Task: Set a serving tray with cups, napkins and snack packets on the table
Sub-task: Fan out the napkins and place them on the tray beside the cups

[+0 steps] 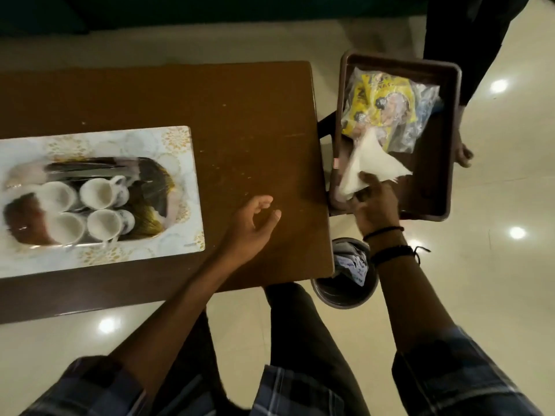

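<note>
A white patterned box lies at the left of the brown table; several white cups show through its clear window. Past the table's right edge, a dark brown tray holds yellow snack packets and white napkins. My right hand is over the tray's near end, shut on the napkins. My left hand hovers just above the table's right part, open, holding nothing.
A round waste bin with paper scraps stands on the floor below the tray, by the table's near right corner. Another person's hand grips the tray's far right side. Glossy pale floor surrounds the table.
</note>
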Tool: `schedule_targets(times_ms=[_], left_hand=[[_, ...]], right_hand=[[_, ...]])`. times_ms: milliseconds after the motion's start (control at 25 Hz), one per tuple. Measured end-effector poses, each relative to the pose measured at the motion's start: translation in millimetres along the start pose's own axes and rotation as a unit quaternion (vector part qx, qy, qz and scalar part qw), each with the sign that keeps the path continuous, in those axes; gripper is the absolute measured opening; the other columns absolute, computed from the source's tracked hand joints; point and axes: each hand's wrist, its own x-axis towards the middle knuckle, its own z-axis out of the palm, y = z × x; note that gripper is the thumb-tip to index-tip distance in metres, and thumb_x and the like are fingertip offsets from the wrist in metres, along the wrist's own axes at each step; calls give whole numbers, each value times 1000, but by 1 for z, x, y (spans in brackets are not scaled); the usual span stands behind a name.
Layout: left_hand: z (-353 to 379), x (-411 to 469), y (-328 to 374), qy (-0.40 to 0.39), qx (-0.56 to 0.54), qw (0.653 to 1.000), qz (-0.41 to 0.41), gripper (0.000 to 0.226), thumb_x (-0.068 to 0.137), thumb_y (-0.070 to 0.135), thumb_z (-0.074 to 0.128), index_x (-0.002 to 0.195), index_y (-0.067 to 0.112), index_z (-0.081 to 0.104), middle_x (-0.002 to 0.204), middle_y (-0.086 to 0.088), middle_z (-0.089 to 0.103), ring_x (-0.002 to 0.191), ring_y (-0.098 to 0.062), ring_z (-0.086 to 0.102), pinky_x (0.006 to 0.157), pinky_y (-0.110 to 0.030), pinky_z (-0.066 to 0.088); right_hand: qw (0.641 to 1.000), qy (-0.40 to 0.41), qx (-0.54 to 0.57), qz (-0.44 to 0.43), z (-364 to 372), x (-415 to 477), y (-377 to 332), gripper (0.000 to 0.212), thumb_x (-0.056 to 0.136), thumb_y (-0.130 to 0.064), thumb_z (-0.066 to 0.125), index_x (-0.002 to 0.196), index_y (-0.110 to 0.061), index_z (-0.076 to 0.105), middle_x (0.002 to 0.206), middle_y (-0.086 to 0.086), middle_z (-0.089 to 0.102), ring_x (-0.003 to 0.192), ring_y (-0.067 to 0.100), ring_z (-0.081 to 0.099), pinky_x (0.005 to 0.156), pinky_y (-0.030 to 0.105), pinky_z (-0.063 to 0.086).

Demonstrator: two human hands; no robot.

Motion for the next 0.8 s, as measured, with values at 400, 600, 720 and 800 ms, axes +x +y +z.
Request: schedule_targets(times_ms=[400,600,720,800], left_hand=[[-174,-163,12,65,-557,826,-60,35,84,45,62,112,26,71,116,-3,72,105,-21,68,88,-40,56],[-242,-203,10,204,-550,810,-3,22,97,34,52,109,30,69,112,-1,73,107,-21,68,94,-49,54],[-261,-211,1,241,-574,783,-6,55,93,42,54,140,16,41,138,-16,55,126,-34,54,101,-57,47],[-272,-215,-1,242,-594,766,26,51,95,44,50,135,12,49,136,-16,58,124,-34,57,97,-52,52]], right_hand=[[893,-391,-210,76,159,-266,95,45,78,-4,74,117,-23,63,114,-2,72,104,20,69,73,36,60],[835,-464,-297,-8,214,-317,103,34,81,-9,74,100,-36,67,97,-14,76,91,7,72,65,26,59],[812,-488,-319,-36,239,-332,101,23,87,-15,69,96,-36,66,94,-14,76,89,7,73,65,26,60],[782,-512,-351,-57,250,-337,99,25,87,-12,68,94,-35,64,92,-16,75,87,5,73,64,25,60]])
